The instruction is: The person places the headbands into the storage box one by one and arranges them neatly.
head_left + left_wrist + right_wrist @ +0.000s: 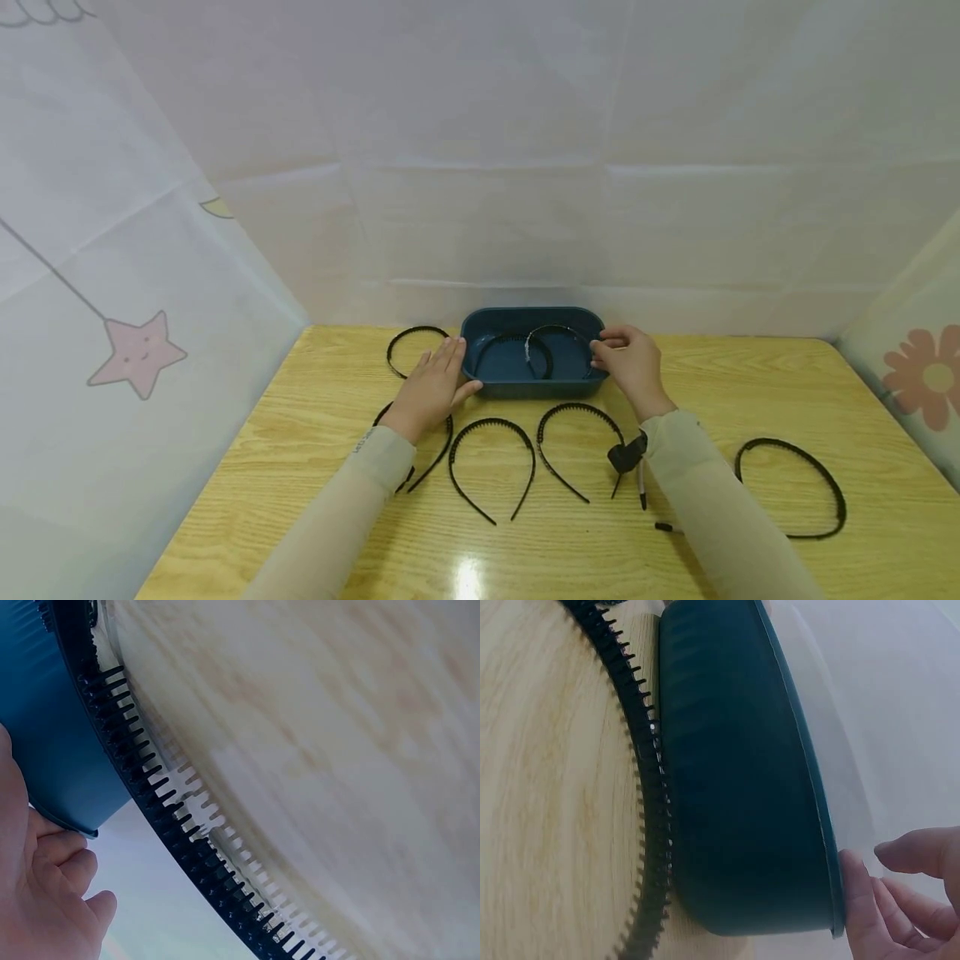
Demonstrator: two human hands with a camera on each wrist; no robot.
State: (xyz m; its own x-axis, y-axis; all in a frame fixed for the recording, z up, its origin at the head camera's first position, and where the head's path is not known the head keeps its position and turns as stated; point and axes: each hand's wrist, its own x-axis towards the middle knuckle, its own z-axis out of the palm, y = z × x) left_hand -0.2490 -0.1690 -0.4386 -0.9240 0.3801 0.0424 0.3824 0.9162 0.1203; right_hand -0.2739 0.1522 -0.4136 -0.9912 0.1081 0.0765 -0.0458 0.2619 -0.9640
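Note:
My left hand (431, 387) lies at the left end of a blue plastic bin (525, 390), its fingers extended along the rim. At the bin's right end, my right hand (630, 367) has loosely bent fingers, and in the right wrist view a fingertip (853, 874) meets the rim. Nothing shows between its thumb and fingers there. Inside the bin are a black toothed headband (547, 360) and a thinner headband with a shiny side (527, 348), which leans towards the right hand. Another toothed headband (172, 825) crosses the left wrist view.
Black headbands lie in front of the bin: two in the middle (491, 421) (576, 407) and one partly under my left wrist (448, 433). One headband (416, 328) is behind my left hand; another (842, 500) lies right of my forearm. A pale cloth wall (480, 208) stands behind the wooden table (300, 467).

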